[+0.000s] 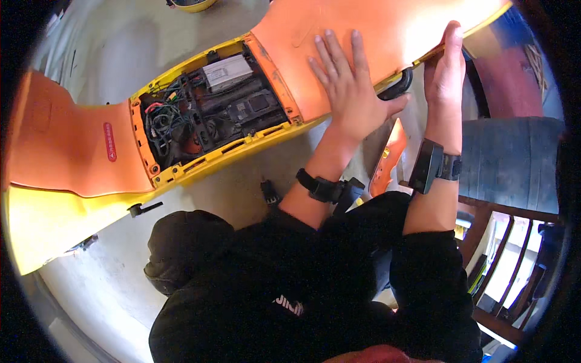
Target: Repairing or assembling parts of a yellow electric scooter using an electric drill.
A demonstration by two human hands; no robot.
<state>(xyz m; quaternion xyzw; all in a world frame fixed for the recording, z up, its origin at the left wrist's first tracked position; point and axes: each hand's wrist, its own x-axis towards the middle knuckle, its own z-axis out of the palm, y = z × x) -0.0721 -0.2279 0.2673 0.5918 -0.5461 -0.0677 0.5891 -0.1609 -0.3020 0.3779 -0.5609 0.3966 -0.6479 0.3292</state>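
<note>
A long orange and yellow vehicle body stretches across the head view, with an open bay in its middle. Inside the bay sit a silver-white box (227,72), a black module (251,107) and a tangle of wires (163,118). My left hand (351,97) lies palm down on the orange panel (296,48) right of the bay, fingers stretched out. At the panel's right near edge is my right hand (445,78), its digit over the top and the other fingers curled underneath, partly hidden. A curved black part (397,86) shows below the panel, between my hands.
Another orange panel (54,133) covers the body's left end. A loose orange piece (387,160) stands near my right forearm. A dark cushioned seat (511,163) and a slatted wooden frame (484,242) are at right. A small black object (269,190) lies on the floor.
</note>
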